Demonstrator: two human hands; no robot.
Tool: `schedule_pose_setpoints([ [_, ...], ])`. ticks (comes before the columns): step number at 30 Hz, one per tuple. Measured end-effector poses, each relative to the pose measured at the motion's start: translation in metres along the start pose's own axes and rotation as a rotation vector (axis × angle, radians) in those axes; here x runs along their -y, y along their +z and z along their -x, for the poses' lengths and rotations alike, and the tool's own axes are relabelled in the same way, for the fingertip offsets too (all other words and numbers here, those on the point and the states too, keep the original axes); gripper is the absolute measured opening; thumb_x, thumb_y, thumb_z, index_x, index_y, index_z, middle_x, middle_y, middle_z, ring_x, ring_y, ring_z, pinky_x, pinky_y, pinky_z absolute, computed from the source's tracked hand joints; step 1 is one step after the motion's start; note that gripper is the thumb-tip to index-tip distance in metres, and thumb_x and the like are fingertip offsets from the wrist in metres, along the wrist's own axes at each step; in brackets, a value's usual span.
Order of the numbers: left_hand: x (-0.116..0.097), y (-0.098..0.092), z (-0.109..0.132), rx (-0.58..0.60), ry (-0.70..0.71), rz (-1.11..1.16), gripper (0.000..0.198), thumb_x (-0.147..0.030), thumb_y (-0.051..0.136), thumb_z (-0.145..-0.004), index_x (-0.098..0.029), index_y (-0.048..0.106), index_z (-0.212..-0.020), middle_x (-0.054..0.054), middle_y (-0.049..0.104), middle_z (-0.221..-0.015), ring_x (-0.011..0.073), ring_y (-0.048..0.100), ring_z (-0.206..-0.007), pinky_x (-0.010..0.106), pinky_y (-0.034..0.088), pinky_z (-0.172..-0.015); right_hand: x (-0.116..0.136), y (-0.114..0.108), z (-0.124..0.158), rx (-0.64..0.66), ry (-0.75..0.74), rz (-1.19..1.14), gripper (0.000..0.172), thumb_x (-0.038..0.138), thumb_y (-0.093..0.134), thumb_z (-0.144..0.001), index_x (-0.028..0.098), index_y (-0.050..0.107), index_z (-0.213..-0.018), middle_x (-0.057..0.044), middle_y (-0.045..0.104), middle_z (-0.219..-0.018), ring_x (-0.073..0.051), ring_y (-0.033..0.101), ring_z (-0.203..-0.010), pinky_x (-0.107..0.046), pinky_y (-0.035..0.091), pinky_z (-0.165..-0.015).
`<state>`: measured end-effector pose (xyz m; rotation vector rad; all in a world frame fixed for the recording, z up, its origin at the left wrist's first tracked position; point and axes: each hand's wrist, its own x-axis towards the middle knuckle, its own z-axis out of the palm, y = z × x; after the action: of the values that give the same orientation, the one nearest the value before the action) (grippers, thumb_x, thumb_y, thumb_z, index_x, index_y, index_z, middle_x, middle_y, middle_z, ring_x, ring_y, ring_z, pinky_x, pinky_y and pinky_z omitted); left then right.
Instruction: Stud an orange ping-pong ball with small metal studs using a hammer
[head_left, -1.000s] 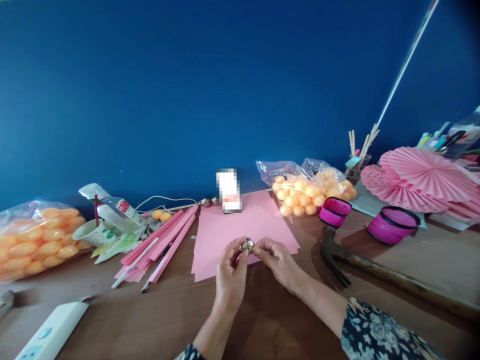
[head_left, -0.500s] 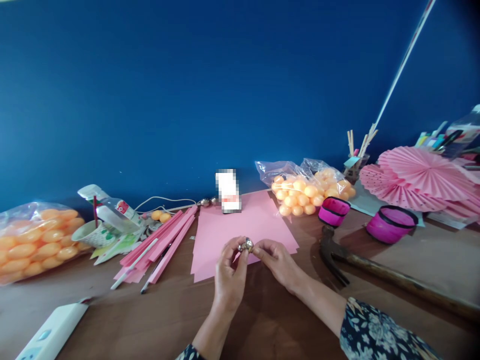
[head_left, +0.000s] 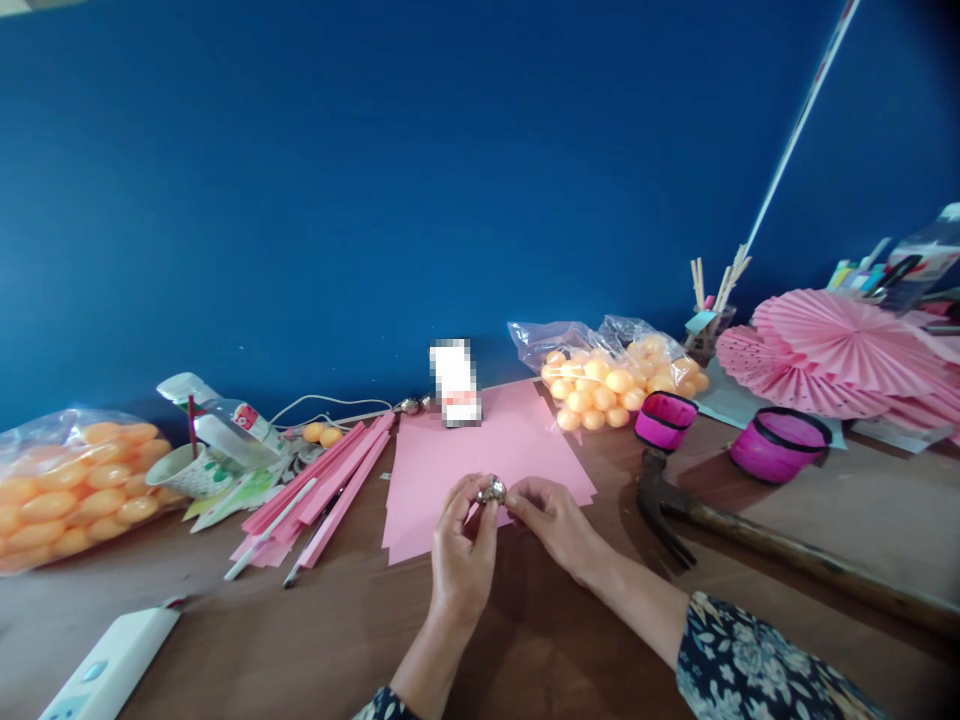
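Observation:
Over the near part of the pink paper sheets (head_left: 480,440), my left hand (head_left: 461,560) pinches a small silver bell (head_left: 493,490), round and shiny, between thumb and fingers. My right hand (head_left: 551,525) is closed in a pinch at the bell's right edge, thumb and forefinger pressed together there. Any loop or thread between those fingertips is too small to make out. More silver balls (head_left: 409,406) lie behind the paper's far left corner.
Left are pink paper strips (head_left: 330,485), a paper cup (head_left: 187,472), a bottle (head_left: 232,420), a bag of orange balls (head_left: 82,490) and a power strip (head_left: 112,660). Right are another ball bag (head_left: 600,385), magenta bands (head_left: 780,445), a claw hammer (head_left: 750,530) and paper fans (head_left: 847,345).
Both hands stay in nearly the same place around the silver bell, which looks slightly turned. The view has shifted a little.

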<state>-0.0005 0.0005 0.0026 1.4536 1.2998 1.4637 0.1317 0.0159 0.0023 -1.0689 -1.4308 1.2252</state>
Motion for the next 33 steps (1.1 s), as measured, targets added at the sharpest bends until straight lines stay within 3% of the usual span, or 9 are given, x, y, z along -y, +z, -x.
schedule_pose_setpoints([
  [4, -0.0001, 0.0004, 0.0012, -0.001, -0.007, -0.006, 0.025, -0.025, 0.057, -0.073, -0.020, 0.062, -0.097, 0.009, 0.057, -0.109, 0.0230, 0.050, -0.106, 0.034, 0.042, -0.089, -0.0030, 0.0013, 0.0004, -0.033, 0.004, 0.008, 0.029, 0.042, 0.050, -0.078, 0.015, 0.054, -0.067, 0.002, 0.051, -0.059, -0.010, 0.046, -0.056, -0.022, 0.037, -0.054],
  [7, -0.0010, 0.0013, 0.0017, 0.003, -0.083, 0.033, 0.028, -0.026, 0.059, -0.071, -0.019, 0.061, -0.098, 0.008, 0.060, -0.105, 0.0224, 0.054, -0.101, 0.036, 0.043, -0.089, -0.0053, 0.0025, 0.0002, -0.062, 0.012, -0.065, 0.025, 0.041, 0.055, -0.075, 0.016, 0.053, -0.077, 0.001, 0.056, -0.070, -0.012, 0.052, -0.062, -0.023, 0.042, -0.057],
  [10, -0.0026, 0.0034, 0.0020, 0.022, -0.230, 0.191, 0.034, -0.029, 0.060, -0.070, -0.017, 0.059, -0.102, 0.009, 0.062, -0.105, 0.0215, 0.058, -0.096, 0.036, 0.045, -0.086, -0.0061, 0.0031, -0.0004, -0.052, 0.011, -0.175, 0.028, 0.040, 0.057, -0.074, 0.017, 0.052, -0.089, -0.002, 0.058, -0.085, -0.014, 0.057, -0.074, -0.027, 0.047, -0.066],
  [15, -0.0032, 0.0065, 0.0021, -0.005, -0.411, 0.501, 0.040, -0.030, 0.063, -0.069, -0.015, 0.056, -0.105, 0.010, 0.061, -0.106, 0.0199, 0.059, -0.093, 0.033, 0.046, -0.083, -0.0052, 0.0025, -0.0015, 0.000, 0.034, -0.286, 0.028, 0.041, 0.050, -0.079, 0.016, 0.053, -0.093, -0.004, 0.059, -0.087, -0.014, 0.058, -0.077, -0.029, 0.050, -0.069],
  [22, -0.0008, 0.0052, 0.0003, -0.006, -0.421, 0.506, 0.037, -0.029, 0.064, -0.068, -0.014, 0.055, -0.101, 0.009, 0.065, -0.093, 0.0179, 0.062, -0.084, 0.032, 0.048, -0.079, -0.0025, 0.0032, -0.0004, 0.027, 0.018, -0.209, 0.023, 0.036, 0.054, -0.078, 0.017, 0.052, -0.090, -0.002, 0.059, -0.081, -0.013, 0.057, -0.072, -0.027, 0.049, -0.065],
  [33, -0.0028, 0.0017, -0.0010, 0.021, -0.478, 0.583, 0.036, -0.035, 0.057, -0.074, -0.014, 0.056, -0.103, 0.010, 0.065, -0.096, 0.0192, 0.062, -0.086, 0.033, 0.049, -0.077, -0.0052, 0.0039, 0.0009, 0.029, -0.003, -0.155, 0.028, 0.036, 0.056, -0.076, 0.019, 0.051, -0.097, -0.002, 0.059, -0.082, -0.013, 0.056, -0.072, -0.026, 0.048, -0.064],
])
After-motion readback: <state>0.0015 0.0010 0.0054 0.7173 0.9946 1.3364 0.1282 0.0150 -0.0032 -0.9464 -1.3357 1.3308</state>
